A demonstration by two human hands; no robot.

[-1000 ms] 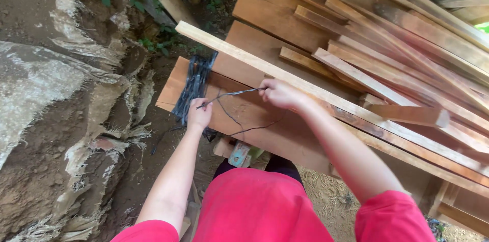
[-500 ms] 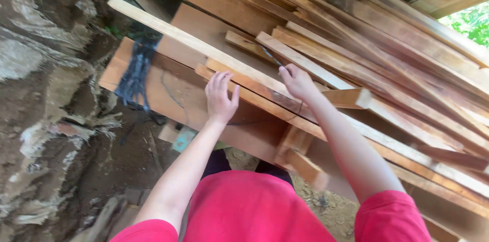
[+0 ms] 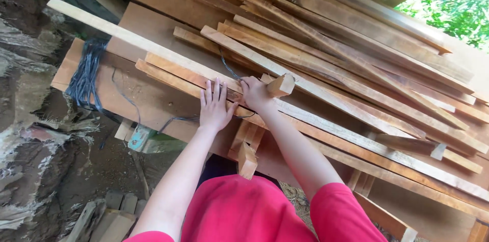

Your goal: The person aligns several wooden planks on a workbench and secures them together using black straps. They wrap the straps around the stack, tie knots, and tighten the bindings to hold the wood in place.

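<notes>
Left hand (image 3: 215,107) flat on wooden slat (image 3: 173,71); right hand (image 3: 254,93) gripping cord (image 3: 227,69).

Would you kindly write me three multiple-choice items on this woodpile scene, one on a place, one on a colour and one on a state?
1. Where does the dark cord bundle lie?
A. at the board's left end
B. under the right hand
C. on the ground by the rocks

2. What colour are the sleeves?
A. blue
B. red-pink
C. white

3. How is the left hand?
A. clenched in a fist
B. lifted off the wood
C. flat, fingers spread, on the slats

Answers:
1 A, the bundle hangs over the wide board's left end.
2 B, both sleeves are red-pink.
3 C, its palm presses the slats, while the right hand is curled beside it.
</notes>
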